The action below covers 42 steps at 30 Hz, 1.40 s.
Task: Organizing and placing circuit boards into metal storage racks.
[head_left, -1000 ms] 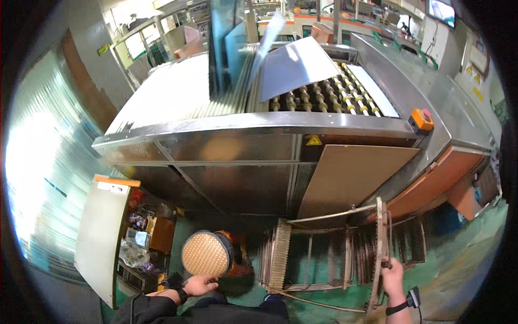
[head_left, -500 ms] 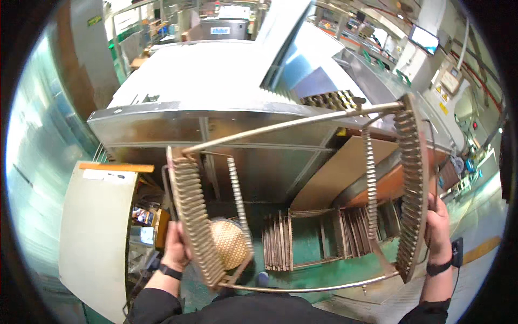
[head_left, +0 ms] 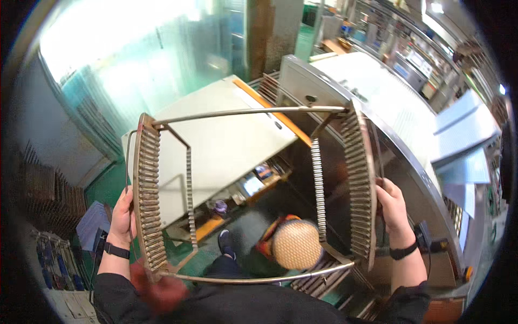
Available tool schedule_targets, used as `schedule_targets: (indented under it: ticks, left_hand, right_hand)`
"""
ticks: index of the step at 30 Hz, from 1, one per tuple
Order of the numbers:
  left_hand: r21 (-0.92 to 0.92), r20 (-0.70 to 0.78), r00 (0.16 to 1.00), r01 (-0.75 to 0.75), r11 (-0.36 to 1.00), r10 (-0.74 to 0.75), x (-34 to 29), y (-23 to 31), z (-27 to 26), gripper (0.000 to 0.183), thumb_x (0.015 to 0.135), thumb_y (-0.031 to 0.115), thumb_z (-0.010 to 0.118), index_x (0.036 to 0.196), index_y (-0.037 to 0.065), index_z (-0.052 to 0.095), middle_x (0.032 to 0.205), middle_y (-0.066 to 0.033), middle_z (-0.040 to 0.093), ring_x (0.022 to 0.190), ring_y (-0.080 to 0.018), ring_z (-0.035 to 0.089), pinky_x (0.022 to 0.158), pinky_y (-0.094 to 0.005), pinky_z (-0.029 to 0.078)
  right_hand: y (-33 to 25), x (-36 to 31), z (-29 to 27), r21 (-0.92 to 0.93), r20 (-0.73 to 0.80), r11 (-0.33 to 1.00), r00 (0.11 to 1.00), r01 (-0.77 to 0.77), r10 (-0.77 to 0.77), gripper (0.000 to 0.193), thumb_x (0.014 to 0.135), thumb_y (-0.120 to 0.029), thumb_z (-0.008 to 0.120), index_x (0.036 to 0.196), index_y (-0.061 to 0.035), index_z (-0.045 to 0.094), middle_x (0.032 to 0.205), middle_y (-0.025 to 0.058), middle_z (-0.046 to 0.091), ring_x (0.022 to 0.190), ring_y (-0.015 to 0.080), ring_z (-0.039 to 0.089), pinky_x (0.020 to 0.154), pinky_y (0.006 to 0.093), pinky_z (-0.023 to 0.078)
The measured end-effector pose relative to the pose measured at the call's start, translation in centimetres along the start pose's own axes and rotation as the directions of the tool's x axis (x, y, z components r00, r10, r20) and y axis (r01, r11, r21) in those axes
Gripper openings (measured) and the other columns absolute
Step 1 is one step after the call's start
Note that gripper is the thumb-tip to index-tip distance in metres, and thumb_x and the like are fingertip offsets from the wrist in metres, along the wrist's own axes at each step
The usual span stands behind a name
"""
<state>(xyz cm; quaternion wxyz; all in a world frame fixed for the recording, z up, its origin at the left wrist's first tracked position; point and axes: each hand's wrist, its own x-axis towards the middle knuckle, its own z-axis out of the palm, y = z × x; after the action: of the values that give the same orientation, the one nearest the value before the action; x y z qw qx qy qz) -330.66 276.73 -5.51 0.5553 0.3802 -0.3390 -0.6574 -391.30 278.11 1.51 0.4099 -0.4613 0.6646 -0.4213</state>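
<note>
An empty metal rack (head_left: 248, 112) is held out in front of my body. Slotted side plates, lined with rows of ridges, are joined by thin rods along its top and bottom. On its left side, my left hand (head_left: 123, 218) is closed round the wire handle outside the plate. My right hand (head_left: 392, 208) grips the opposite side, its fingers partly hidden behind the plate. Through the open frame I see a pale desk (head_left: 243, 135) and a round stool (head_left: 297, 244) with a woven-looking seat.
To the right runs a long metal-sided machine table (head_left: 372, 124) with bluish sheets (head_left: 468, 129) at its far end. Similar racks (head_left: 51, 197) are stacked at the left, beside a blue-grey panel (head_left: 89, 229). More racks (head_left: 318, 281) lie on the floor near the stool.
My view and body have turned left, bringing the desk behind the rack and the machine table to the right. The rack is now more level, still in both hands.
</note>
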Motion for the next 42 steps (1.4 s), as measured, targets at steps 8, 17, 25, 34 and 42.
schedule_targets:
  ticks: [8, 17, 25, 34, 42]
  left_hand:
    - [-0.056, -0.326, 0.945, 0.016, 0.998, -0.034, 2.2, -3.3, -5.2, 0.032, 0.106, 0.027, 0.046, 0.125, 0.003, 0.055, 0.118, -0.0104, 0.065, 0.109, -0.0221, 0.063, 0.097, -0.0381, 0.051]
    - [0.368, -0.633, 0.743, 0.039, 0.929, 0.219, 4.3, -3.7, -3.9, 0.026, 0.106, 0.026, 0.048, 0.118, 0.005, 0.057, 0.101, -0.0008, 0.060, 0.092, -0.0116, 0.053, 0.084, -0.0282, 0.045]
    - [0.956, -0.277, 0.562, 0.243, 0.164, 0.779, 5.4, -2.0, -2.9, 0.041, 0.096, 0.013, 0.060, 0.133, 0.000, 0.049, 0.133, -0.0210, 0.051, 0.121, -0.0361, 0.052, 0.102, -0.0410, 0.044]
    - [0.998, 0.031, 0.777, -0.055, 0.018, 0.628, 26.1, 0.9, 8.6, 0.041, 0.095, 0.020, 0.062, 0.131, 0.002, 0.053, 0.129, -0.0171, 0.057, 0.124, -0.0323, 0.053, 0.107, -0.0399, 0.041]
    - [0.998, -0.059, 0.895, 0.059, 0.013, 0.441, 41.7, -6.1, 11.2, 0.046, 0.098, 0.039, 0.054, 0.130, 0.006, 0.059, 0.126, -0.0186, 0.062, 0.120, -0.0348, 0.057, 0.103, -0.0453, 0.043]
  right_hand:
    - [-1.2, 19.7, 10.1, -0.427, 0.175, 0.857, 0.956, 0.289, -0.236, 0.040, 0.093, -0.011, 0.063, 0.129, 0.0049, 0.057, 0.102, 0.0166, 0.071, 0.091, 0.0207, 0.067, 0.084, 0.0311, 0.052]
    - [0.6, 11.7, 15.8, -0.416, 0.721, 0.327, 0.526, 0.849, -0.450, 0.044, 0.100, -0.031, 0.048, 0.127, 0.0030, 0.058, 0.131, 0.0219, 0.056, 0.130, 0.0399, 0.047, 0.113, 0.0474, 0.032]
    - [1.9, 17.8, 15.4, -0.220, 0.630, 0.338, 0.398, 0.915, -0.667, 0.029, 0.081, -0.011, 0.066, 0.109, -0.0026, 0.064, 0.109, 0.0145, 0.064, 0.103, 0.0325, 0.061, 0.102, 0.0479, 0.041]
    - [0.6, 22.7, 13.8, 0.099, 0.888, 0.097, -0.044, 0.990, -0.457, 0.039, 0.084, -0.019, 0.065, 0.118, -0.0019, 0.062, 0.120, 0.0133, 0.066, 0.101, 0.0292, 0.067, 0.095, 0.0424, 0.052]
    - [-4.0, 23.7, 13.7, 0.193, 0.916, -0.032, -0.192, 0.981, -0.351, 0.037, 0.085, -0.021, 0.062, 0.118, -0.0033, 0.063, 0.110, 0.0105, 0.067, 0.091, 0.0236, 0.068, 0.088, 0.0382, 0.055]
